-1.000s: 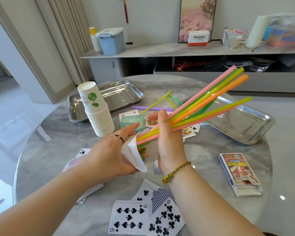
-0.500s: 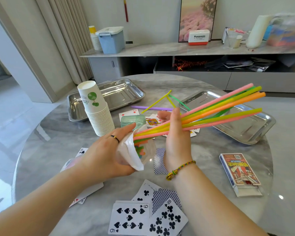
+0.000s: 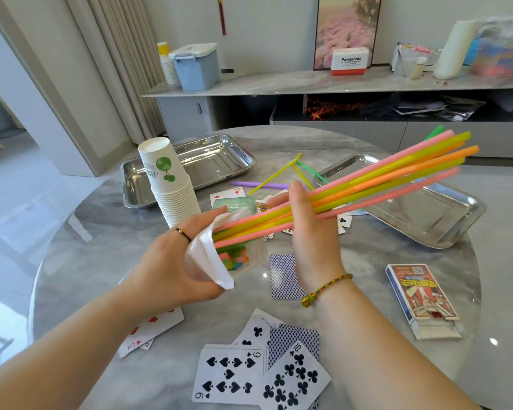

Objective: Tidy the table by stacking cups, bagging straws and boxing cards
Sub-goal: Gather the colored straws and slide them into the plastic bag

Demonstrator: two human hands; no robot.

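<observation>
My left hand point(image 3: 172, 261) grips the mouth of a clear plastic bag point(image 3: 216, 261) above the table. A bundle of pink, yellow and orange straws point(image 3: 376, 179) sticks out of the bag up to the right, its lower ends inside. My right hand point(image 3: 308, 232) holds the bundle near the bag's mouth. A stack of upside-down paper cups point(image 3: 169, 182) stands at the left. Loose straws point(image 3: 273, 179) lie further back. Playing cards point(image 3: 261, 371) lie scattered near me, and the card box point(image 3: 421, 294) lies at the right with its flap open.
Two steel trays stand on the round marble table: one point(image 3: 208, 164) behind the cups, one point(image 3: 421, 211) at the right under the straw tips. A green container point(image 3: 237, 204) lies behind the bag. A sideboard point(image 3: 308, 84) with boxes stands beyond.
The straw bundle has tilted lower and swung right, and its lower ends have gone deeper into the bag. My right hand has shifted along the bundle.
</observation>
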